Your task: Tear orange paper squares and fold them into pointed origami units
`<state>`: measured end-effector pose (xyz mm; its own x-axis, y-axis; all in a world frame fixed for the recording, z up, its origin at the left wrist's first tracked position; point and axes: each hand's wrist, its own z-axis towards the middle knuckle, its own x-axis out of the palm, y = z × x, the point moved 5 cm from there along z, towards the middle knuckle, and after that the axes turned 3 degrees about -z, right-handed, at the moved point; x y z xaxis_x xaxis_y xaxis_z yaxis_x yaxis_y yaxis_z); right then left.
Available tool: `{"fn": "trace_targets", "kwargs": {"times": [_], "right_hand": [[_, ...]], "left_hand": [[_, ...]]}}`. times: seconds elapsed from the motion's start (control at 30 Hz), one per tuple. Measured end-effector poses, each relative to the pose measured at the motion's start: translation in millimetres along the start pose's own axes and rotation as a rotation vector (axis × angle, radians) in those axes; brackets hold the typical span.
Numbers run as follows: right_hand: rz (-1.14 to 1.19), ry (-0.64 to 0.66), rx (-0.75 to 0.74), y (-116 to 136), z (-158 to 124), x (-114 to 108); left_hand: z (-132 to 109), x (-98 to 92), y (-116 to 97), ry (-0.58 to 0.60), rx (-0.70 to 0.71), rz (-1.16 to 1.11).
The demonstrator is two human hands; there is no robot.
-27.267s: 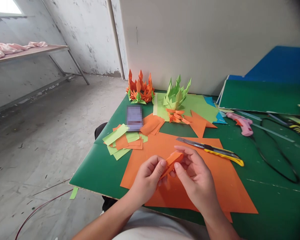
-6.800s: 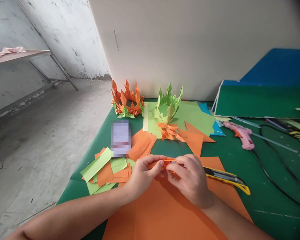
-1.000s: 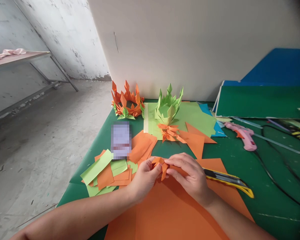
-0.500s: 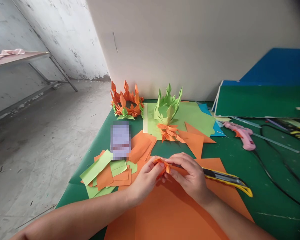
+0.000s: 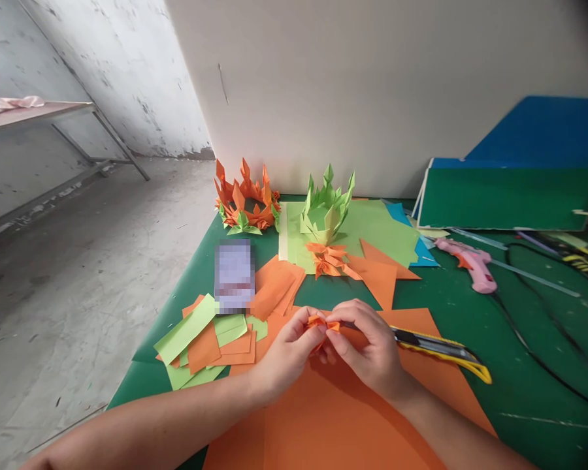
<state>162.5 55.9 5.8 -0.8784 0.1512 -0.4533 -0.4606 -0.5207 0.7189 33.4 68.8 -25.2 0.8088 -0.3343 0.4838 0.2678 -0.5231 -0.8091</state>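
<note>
Near the far left corner of the worktop [image 5: 534, 339], a seemingly finished orange crown [image 5: 238, 196] is stood, with a green crown [image 5: 324, 225] and folded orange pieces [image 5: 329, 260] set farther right. Toward the near edge, a small orange paper [image 5: 334, 325], its folding apparently unfinished, is pinched between the left grip [image 5: 291, 349] and right grip [image 5: 375, 343], both clamped on it by fingertips.

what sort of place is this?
Looks like a makeshift papercraft workspace, probably in a bare, rough room: a green-topped table with a green folded-paper crown and a pink glue gun on it, and a stained, unfinished-looking wall behind to the left.
</note>
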Motion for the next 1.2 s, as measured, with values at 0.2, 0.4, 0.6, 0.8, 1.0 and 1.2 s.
{"fn": "trace_targets", "kwargs": {"times": [0.2, 0.4, 0.6, 0.8, 1.0, 1.2], "right_hand": [[0.076, 0.013, 0.070, -4.0, -1.3, 1.9], [0.104, 0.030, 0.032, -3.2, -3.1, 1.7], [0.104, 0.019, 0.008, -3.9, -3.4, 1.5], [0.054, 0.137, -0.208, 5.1, -2.3, 2.0], [-0.087, 0.165, -0.352, 2.5, -7.3, 2.0], [-0.093, 0.126, -0.351, 3.7, -4.2, 0.9]], "left_hand": [[-1.0, -3.3, 5.3, -0.015, -0.091, -0.001], [-0.8, -2.8, 6.2, -0.019, -0.085, -0.037], [0.6, -4.1, 6.6, -0.014, -0.084, -0.001], [0.4, -4.8, 1.0, -0.072, -0.072, 0.009], [1.4, -8.8, -1.8, -0.096, -0.005, 0.123], [0.8, -8.5, -3.2, -0.076, 0.027, 0.148]]}}
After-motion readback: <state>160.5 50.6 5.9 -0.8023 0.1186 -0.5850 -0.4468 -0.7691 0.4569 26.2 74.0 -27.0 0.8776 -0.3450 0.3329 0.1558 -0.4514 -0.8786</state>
